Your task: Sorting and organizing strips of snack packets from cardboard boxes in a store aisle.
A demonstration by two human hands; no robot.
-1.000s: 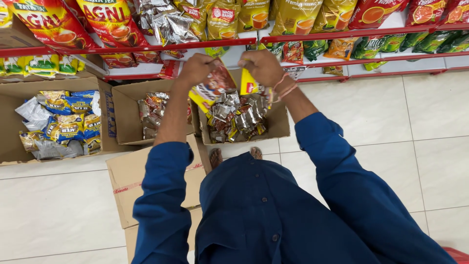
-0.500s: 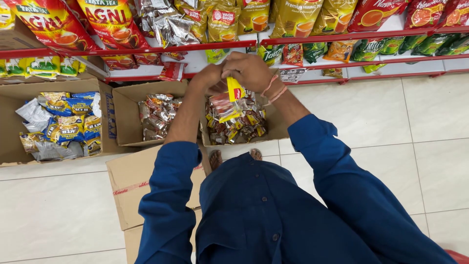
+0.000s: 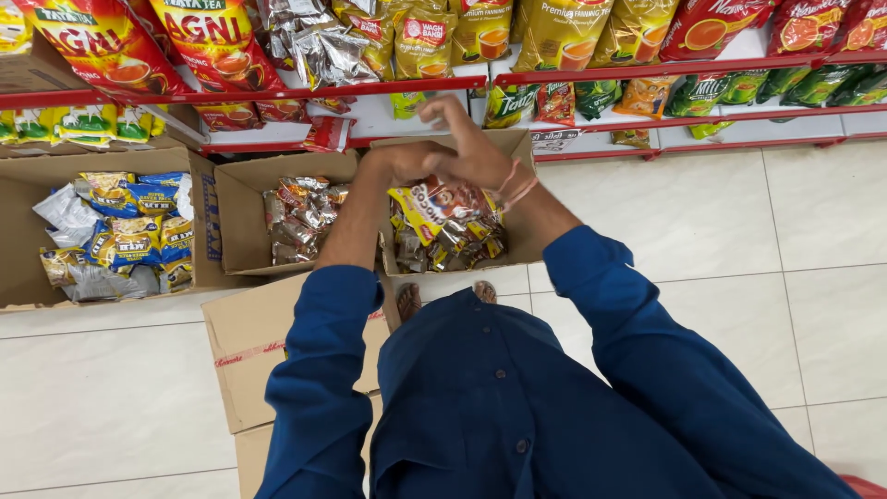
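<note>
My left hand and my right hand meet above an open cardboard box filled with small yellow and silver packets. Together they grip the top edge of a yellow packet that hangs just over the pile. My left hand is a fist. My right hand lies against it with some fingers raised, and a thread band circles that wrist. Both arms wear dark blue sleeves.
A second open box of silver sachets stands to the left, then a larger box of blue and yellow packets. A closed carton lies by my left elbow. Red shelves with tea pouches run along the top. White tiled floor lies to the right.
My hands came together from apart, lifting a yellow packet from the box, then shifted slightly left and down with it.
</note>
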